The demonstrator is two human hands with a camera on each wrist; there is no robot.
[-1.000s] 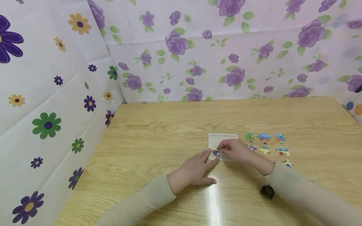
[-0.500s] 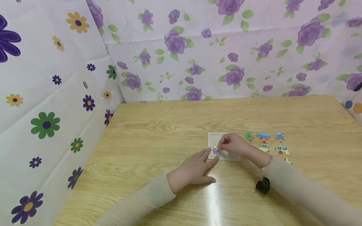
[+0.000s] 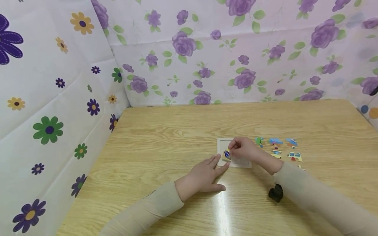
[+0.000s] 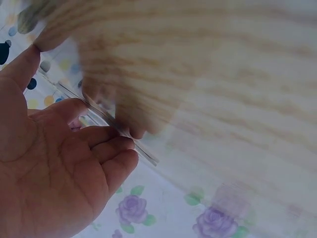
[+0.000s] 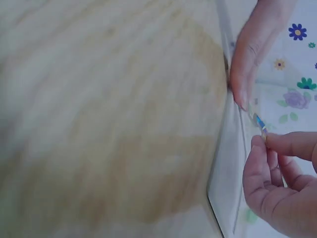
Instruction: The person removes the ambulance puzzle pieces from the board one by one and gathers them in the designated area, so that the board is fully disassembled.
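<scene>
A jigsaw piece [image 3: 226, 155] in blue and yellow is pinched between the thumb and fingertips of my right hand [image 3: 244, 151]. It is tilted over the lower left part of a pale puzzle frame [image 3: 222, 141]. The right wrist view shows the piece [image 5: 260, 123] edge-on, raised off the frame. My left hand [image 3: 206, 175] lies with straight, spread fingers, and its fingertips touch the frame's lower left corner. In the left wrist view the left hand [image 4: 64, 163] has its fingertips against the thin edge of the frame [image 4: 104, 116]. My right hand covers much of the frame's right side.
Several loose jigsaw pieces [image 3: 276, 142] lie in rows on the wooden table [image 3: 165, 141] right of the frame, some hidden by my right forearm. A small black object [image 3: 276, 193] is beside the right sleeve. Flowered cloth [image 3: 183, 65] hangs behind the table.
The piece in my right hand has lifted and tilted, with its printed face turned more toward the head camera. My right hand has shifted slightly up. The left hand stays in place.
</scene>
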